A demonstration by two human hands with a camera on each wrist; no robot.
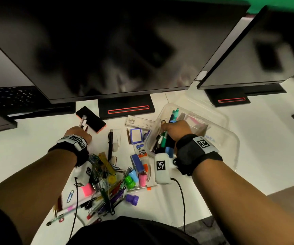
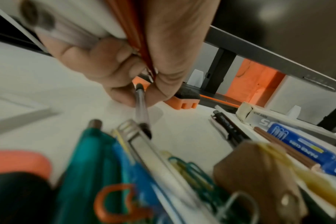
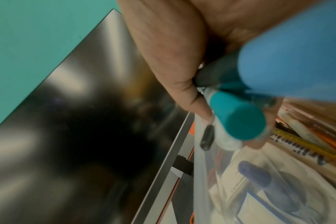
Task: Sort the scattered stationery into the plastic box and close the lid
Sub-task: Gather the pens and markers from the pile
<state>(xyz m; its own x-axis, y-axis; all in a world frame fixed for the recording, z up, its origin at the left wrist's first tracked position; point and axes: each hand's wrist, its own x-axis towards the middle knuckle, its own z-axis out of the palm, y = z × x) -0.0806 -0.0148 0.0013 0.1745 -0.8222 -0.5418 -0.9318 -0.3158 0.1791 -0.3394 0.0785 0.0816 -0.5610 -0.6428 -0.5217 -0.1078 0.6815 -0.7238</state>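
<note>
While two dark monitors (image 1: pixel 107 50) hang over the white worktop (image 1: pixel 266 147) and crowd its far edge, bare surface stays open to the right of the plastic box (image 1: pixel 231 131). Clear box sits right of centre, lid off, its near edge at the worktop's front. Scattered stationery pile (image 1: pixel 107 183) lies left of it. Right hand (image 1: pixel 177 129) inside box, gripping a bunch of markers (image 1: pixel 165 144). Left hand (image 1: pixel 79 134) clutches several pens (image 1: pixel 83 122) beside a black eraser (image 1: pixel 91 119).
</note>
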